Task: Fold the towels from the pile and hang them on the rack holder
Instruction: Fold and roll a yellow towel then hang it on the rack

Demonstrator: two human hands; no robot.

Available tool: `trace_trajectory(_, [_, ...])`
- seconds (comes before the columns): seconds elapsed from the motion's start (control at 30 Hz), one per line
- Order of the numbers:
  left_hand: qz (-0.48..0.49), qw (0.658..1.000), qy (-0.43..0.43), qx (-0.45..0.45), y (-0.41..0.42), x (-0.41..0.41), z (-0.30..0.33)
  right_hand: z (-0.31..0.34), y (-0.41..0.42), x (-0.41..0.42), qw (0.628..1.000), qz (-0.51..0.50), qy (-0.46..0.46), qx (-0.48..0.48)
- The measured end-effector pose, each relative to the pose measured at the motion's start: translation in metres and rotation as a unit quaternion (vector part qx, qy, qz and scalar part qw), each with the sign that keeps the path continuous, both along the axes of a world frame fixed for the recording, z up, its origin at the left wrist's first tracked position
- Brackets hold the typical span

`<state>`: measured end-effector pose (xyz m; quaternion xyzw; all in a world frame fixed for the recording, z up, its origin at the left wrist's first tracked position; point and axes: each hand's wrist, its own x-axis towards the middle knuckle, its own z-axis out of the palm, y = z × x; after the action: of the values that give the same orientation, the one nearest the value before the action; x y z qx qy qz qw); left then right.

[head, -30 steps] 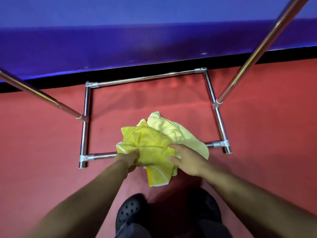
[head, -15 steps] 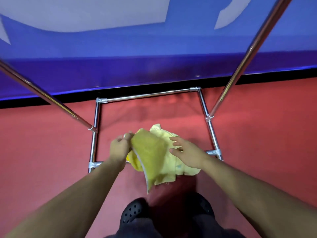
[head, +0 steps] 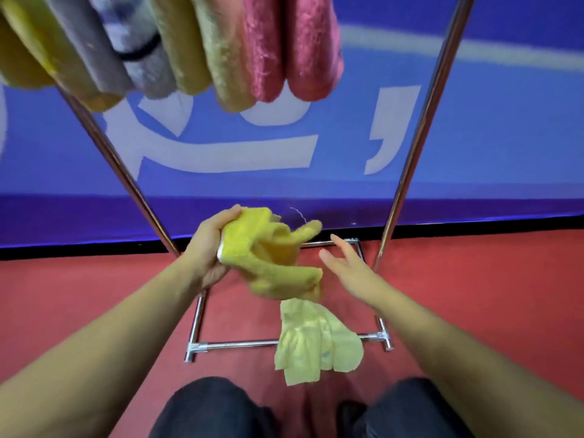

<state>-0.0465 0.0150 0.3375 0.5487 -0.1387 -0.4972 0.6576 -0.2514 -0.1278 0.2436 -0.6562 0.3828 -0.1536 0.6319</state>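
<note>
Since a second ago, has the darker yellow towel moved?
Yes. The darker yellow towel, gripped by the left hand, rose off the rack's front base bar.

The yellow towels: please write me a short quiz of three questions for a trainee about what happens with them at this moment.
1. True or false: the right hand grips the bright yellow towel.
2. Where does the pale yellow towel lie?
A. on the top rail
B. on the red floor, across the front base bar of the rack
C. in the left hand
3. Fill in: the hanging towels at the top of the view are yellow, grey, olive and ____.

Key: 1 false, the left hand grips it and the right hand is open beside it; 2 B; 3 pink.
</note>
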Motion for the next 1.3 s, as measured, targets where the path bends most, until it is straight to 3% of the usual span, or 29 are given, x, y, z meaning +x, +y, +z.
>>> trace_trajectory(0.07, [-0.008, 1.0, -0.015, -0.01, 0.003, 0.0, 0.026, 0.021, -0.002, 0.0, 0.998, -0.056, -0.034, 0.012])
trace_trajectory(0.17, [-0.026, 0.999, -0.02, -0.019, 0.004, 0.0, 0.057, 0.035, -0.003, 0.007, 0.972, -0.156, -0.071, 0.16])
trace_trajectory(0.27, [-0.038, 0.998, -0.021, -0.053, 0.004, -0.008, 0.079, 0.036, 0.008, 0.003, 0.953, -0.21, -0.034, 0.217])
trace_trajectory(0.4, [-0.044, 0.992, -0.046, -0.108, 0.006, -0.019, 0.099, 0.027, 0.036, -0.009, 0.916, -0.115, -0.033, 0.383])
trace_trajectory(0.5, [-0.026, 0.993, -0.048, -0.103, 0.009, -0.02, 0.101, 0.022, 0.039, 0.001, 0.891, -0.061, -0.13, 0.43])
trace_trajectory(0.63, [0.016, 0.993, -0.025, -0.114, 0.016, -0.02, 0.093, 0.025, 0.046, 0.018, 0.89, -0.112, -0.218, 0.383])
trace_trajectory(0.7, [0.044, 0.992, -0.006, -0.116, 0.02, -0.015, 0.079, 0.02, 0.041, 0.014, 0.895, -0.173, -0.238, 0.336])
trace_trajectory(0.87, [0.091, 0.99, 0.029, -0.103, 0.025, -0.004, 0.018, 0.025, 0.023, -0.001, 0.913, -0.199, -0.25, 0.252])
trace_trajectory(0.93, [0.122, 0.989, -0.016, -0.076, 0.026, 0.0, -0.005, 0.029, 0.011, -0.007, 0.939, -0.16, -0.213, 0.216])
trace_trajectory(1.03, [0.168, 0.983, -0.06, -0.053, 0.03, 0.007, -0.029, 0.039, -0.009, -0.022, 0.991, -0.103, -0.064, 0.061])
trace_trajectory(1.13, [0.134, 0.98, -0.145, -0.027, 0.033, 0.013, -0.039, 0.048, -0.027, -0.042, 0.988, -0.132, 0.015, -0.074])
trace_trajectory(1.3, [0.112, 0.971, -0.21, -0.004, 0.032, 0.016, -0.026, 0.054, -0.037, -0.051, 0.977, -0.181, 0.024, -0.107])
